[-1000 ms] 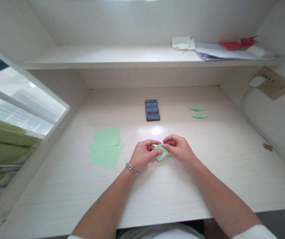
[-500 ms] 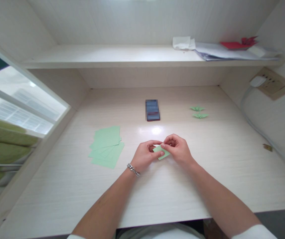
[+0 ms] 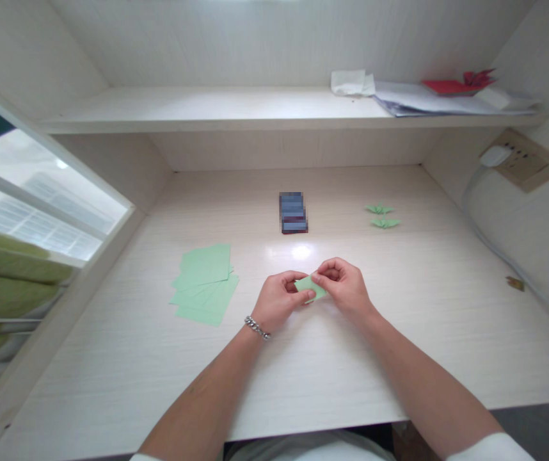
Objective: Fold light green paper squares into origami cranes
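Observation:
A small folded piece of green paper [image 3: 311, 287] is held just above the pale wooden desk [image 3: 303, 358], pinched from both sides. My left hand [image 3: 280, 299], with a metal bracelet at the wrist, grips its left part with thumb and fingers. My right hand [image 3: 343, 286] pinches its upper right edge, fingers curled over it. A loose stack of green paper sheets [image 3: 205, 282] lies to the left of my left hand. Two finished green paper cranes [image 3: 382, 216] sit on the desk at the back right.
A dark phone [image 3: 293, 212] lies flat at the back centre. The shelf [image 3: 207, 105] above carries white papers [image 3: 428, 99], a tissue [image 3: 351, 82] and a red folded figure [image 3: 461, 82]. A charger and cable [image 3: 493, 157] hang from the right wall; a window frame bounds the left.
The folded paper has become narrower and sits a little higher between the fingers; both hands have drawn slightly closer together and away from me.

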Available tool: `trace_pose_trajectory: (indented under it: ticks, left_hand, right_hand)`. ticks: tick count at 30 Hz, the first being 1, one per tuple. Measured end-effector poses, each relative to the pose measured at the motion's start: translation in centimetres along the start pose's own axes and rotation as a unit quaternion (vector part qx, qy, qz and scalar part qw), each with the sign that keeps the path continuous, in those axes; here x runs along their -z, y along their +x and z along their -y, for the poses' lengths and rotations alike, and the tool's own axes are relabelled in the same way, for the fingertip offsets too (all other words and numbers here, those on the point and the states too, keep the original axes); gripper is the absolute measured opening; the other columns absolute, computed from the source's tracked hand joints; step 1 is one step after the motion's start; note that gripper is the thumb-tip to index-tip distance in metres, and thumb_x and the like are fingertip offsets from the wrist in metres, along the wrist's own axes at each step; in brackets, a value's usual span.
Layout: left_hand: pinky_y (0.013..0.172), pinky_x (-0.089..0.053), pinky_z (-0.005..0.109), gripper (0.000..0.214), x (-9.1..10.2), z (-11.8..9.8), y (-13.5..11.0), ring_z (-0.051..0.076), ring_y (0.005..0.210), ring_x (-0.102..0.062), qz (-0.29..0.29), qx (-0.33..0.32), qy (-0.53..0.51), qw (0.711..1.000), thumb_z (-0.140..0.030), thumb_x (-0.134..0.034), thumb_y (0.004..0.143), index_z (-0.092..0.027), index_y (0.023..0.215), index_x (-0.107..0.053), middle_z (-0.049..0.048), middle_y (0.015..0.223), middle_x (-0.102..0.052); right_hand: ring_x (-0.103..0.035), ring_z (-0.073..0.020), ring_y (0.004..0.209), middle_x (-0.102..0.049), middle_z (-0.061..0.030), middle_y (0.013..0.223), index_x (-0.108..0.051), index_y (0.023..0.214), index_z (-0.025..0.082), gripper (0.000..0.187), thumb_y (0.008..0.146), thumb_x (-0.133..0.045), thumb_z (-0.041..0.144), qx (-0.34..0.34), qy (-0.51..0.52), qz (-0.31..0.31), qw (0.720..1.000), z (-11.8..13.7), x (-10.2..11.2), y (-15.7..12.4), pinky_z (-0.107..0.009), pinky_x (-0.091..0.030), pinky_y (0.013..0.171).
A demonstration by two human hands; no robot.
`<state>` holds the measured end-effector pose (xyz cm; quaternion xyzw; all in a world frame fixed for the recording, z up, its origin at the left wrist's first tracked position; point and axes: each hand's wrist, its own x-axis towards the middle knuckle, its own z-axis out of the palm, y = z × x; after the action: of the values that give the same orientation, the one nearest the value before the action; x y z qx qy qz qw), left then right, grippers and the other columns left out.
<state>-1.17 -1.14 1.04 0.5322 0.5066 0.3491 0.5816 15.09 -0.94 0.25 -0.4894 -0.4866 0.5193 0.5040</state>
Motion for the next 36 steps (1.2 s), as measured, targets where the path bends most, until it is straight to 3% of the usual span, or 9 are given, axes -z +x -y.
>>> trace_pose_trajectory:
  ticks: [7,15,22,29,36]
  left_hand:
    - [0.051,-0.051,0.023,0.036,0.08,0.09,0.01,0.016,0.058,-0.065,0.009,-0.007,0.002,1.0,-0.03,-0.078,0.063,-0.013,0.093,-0.068,0.0029,0.065,-0.069]
    - [0.054,-0.053,0.024,0.036,0.0,0.11,-0.01,0.016,0.058,-0.065,0.012,0.001,-0.009,1.0,-0.029,-0.078,0.063,-0.013,0.094,-0.067,0.0023,0.065,-0.069]
    - [0.064,-0.056,0.028,0.037,0.23,0.53,0.26,0.016,0.067,-0.066,0.059,0.018,-0.108,0.992,-0.035,-0.075,0.068,-0.011,0.095,-0.067,0.0063,0.077,-0.07]
    - [0.064,-0.057,0.031,0.035,0.15,0.84,0.49,0.016,0.063,-0.065,0.039,0.045,-0.162,0.985,-0.039,-0.078,0.064,-0.01,0.08,-0.068,0.0066,0.072,-0.07]
    - [0.07,-0.058,0.037,0.04,0.44,0.57,0.39,0.019,0.07,-0.068,0.076,0.09,-0.225,0.967,-0.047,-0.072,0.07,-0.01,0.085,-0.067,0.0107,0.078,-0.071]
  right_hand:
    - [-0.062,-0.0179,0.066,-0.065,-0.0023,0.07,-0.06,0.076,0.02,0.027,0.066,-0.075,0.039,-0.008,-0.02,0.0,1.0,0.03,0.09,0.06,-0.029,-0.048,0.06]
    - [-0.061,-0.0163,0.063,-0.065,-0.0013,0.068,-0.06,0.077,0.02,0.023,0.067,-0.075,0.033,-0.008,-0.002,0.003,1.0,-0.01,0.15,0.05,-0.027,-0.047,0.058]
    - [-0.061,-0.0171,0.062,-0.065,-0.0018,0.069,-0.058,0.076,0.02,0.027,0.066,-0.076,0.039,-0.009,-0.008,-0.019,1.0,0.28,0.12,0.0,-0.028,-0.048,0.057]
    - [-0.062,-0.0179,0.063,-0.065,-0.0022,0.071,-0.054,0.074,0.021,0.03,0.065,-0.077,0.039,0.002,-0.001,-0.039,0.999,-0.07,0.04,0.0,-0.03,-0.05,0.058]
    - [-0.063,-0.0183,0.064,-0.066,-0.0025,0.072,-0.052,0.074,0.022,0.034,0.063,-0.077,0.041,0.003,-0.011,-0.057,0.998,-0.06,0.03,0.04,-0.031,-0.051,0.059]
